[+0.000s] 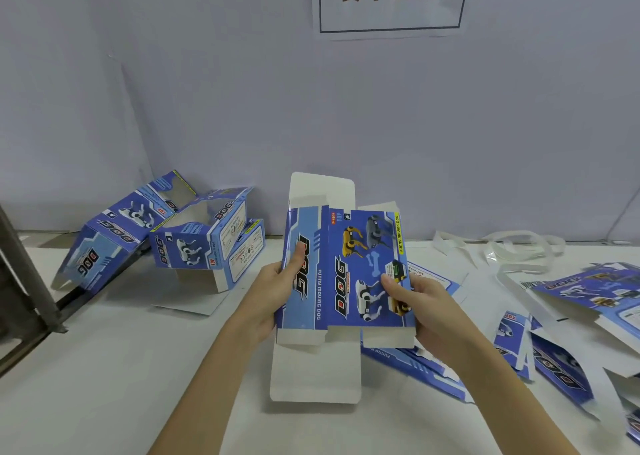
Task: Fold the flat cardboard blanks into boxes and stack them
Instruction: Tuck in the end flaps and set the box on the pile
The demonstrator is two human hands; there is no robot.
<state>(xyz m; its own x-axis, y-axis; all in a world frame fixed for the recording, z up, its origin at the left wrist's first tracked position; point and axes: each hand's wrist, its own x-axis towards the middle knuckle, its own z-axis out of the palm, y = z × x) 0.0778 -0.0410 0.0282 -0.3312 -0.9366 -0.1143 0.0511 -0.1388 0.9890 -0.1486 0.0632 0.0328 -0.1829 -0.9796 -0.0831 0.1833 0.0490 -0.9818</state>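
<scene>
I hold a blue printed cardboard blank (346, 271) with robot-dog pictures above the white table, its white end flaps sticking out at top and bottom. My left hand (277, 288) grips its left edge, thumb on the printed face. My right hand (420, 302) grips the right edge, thumb pressed on the front panel. Several folded blue boxes (194, 236) lie tumbled at the back left against the wall. Flat blanks (568, 343) are spread over the table to the right and under my right hand.
A white table (121, 368) runs up to a pale wall with a paper sign (391, 1). White plastic strapping (512, 246) lies at the back right. A dark metal frame (24, 274) stands at the left edge.
</scene>
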